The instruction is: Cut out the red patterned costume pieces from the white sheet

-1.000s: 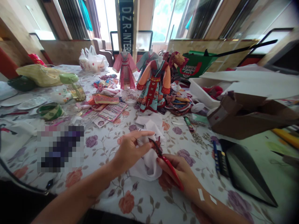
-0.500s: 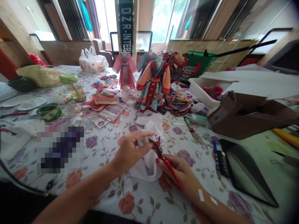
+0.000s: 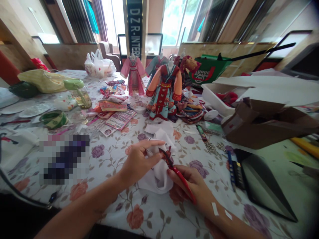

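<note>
Red-handled scissors [image 3: 183, 182] are gripped in my right hand [image 3: 190, 179], their dark blades pointing up and left. The blade tips lie over a small dark-red patterned piece [image 3: 169, 151] on white cloth [image 3: 163, 181]. My left hand [image 3: 139, 159] is closed on the cloth, thumb and fingers around its upper left side, close to the blades. Whether the blades are parted is hard to make out. The cloth lies bunched on the flowered tablecloth [image 3: 109, 179], and part of it is hidden under my left fingers.
Beyond the cloth stand small dressed forms, the nearest a red and orange dress [image 3: 164, 89]. Fabric scraps [image 3: 190, 109] lie around them. On the right are a cardboard box [image 3: 259, 126], a black tablet [image 3: 266, 186] and a blue pen [image 3: 230, 169]. A green tape roll [image 3: 53, 119] sits left.
</note>
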The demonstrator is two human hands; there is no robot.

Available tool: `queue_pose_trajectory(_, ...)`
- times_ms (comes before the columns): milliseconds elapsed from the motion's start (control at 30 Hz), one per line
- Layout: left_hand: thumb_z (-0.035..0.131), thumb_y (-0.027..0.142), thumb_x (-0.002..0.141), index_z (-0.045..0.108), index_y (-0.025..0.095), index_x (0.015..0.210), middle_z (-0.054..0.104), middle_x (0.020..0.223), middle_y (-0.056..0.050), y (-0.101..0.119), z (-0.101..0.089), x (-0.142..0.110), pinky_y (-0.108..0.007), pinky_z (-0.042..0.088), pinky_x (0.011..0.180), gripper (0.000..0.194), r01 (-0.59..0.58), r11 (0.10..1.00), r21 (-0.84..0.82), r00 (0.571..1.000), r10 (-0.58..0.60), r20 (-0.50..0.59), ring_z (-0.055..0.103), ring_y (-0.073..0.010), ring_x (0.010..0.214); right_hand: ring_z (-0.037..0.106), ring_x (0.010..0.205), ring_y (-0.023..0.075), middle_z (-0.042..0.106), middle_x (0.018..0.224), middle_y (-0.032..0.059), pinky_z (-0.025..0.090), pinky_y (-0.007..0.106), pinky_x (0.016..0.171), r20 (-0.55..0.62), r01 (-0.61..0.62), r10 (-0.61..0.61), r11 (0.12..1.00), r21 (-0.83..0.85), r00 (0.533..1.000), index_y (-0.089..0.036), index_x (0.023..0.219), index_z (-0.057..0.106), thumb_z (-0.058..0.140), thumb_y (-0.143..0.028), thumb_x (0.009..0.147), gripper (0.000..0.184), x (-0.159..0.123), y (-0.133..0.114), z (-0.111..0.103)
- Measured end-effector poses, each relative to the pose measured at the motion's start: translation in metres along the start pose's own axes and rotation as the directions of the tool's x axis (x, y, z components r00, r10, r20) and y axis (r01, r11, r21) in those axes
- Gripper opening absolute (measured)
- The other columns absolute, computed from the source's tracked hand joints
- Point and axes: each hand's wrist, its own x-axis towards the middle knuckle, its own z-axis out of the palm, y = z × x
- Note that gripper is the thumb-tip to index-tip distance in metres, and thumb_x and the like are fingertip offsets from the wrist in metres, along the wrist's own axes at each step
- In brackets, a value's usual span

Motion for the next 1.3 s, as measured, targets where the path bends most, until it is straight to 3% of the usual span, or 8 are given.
queue_pose_trajectory(900,0.065,0.019,0.074,0.072,0.023,0.103,0.073,0.093,0.0,-0.0001,0.0008,0.0001,-0.022,0.038,0.055,0.029,0.037,0.999,-0.009,0.999,-0.037,0.009,0.053,-0.0107,0.065,0.044,0.034,0.0097,0.041,0.037,-0.0083,0.038,0.023,0.038,0.003,0.001,-0.001,1.0,0.013,1.0,-0.019,0.059,0.046,0.069,-0.043,0.077,0.039,0.0003,0.0034,-0.0013)
queue_pose_trajectory(1100,0.065,0.019,0.074,0.071,0.023,0.103,0.073,0.097,0.0,0.0003,0.0004,-0.0003,-0.022,0.039,0.056,0.03,0.038,0.999,-0.011,0.999,-0.038,0.016,0.056,-0.0118,0.071,0.04,0.034,0.0085,0.04,0.037,-0.009,0.04,0.024,0.039,0.012,-0.006,0.005,0.997,0.072,1.0,-0.02,0.059,0.045,0.071,-0.043,0.075,0.038,0.0022,0.0014,0.0)
queue_pose_trajectory(1300,0.065,0.02,0.074,0.071,0.023,0.103,0.073,0.099,-0.001,0.0003,0.0007,-0.0007,-0.023,0.041,0.059,0.029,0.039,0.999,-0.014,0.999,-0.039,0.021,0.057,-0.0127,0.073,0.044,0.034,0.0097,0.042,0.037,-0.008,0.04,0.023,0.038,0.007,-0.004,0.004,1.0,0.019,1.0,-0.019,0.061,0.049,0.07,-0.043,0.076,0.035,0.0024,0.0034,-0.0015)
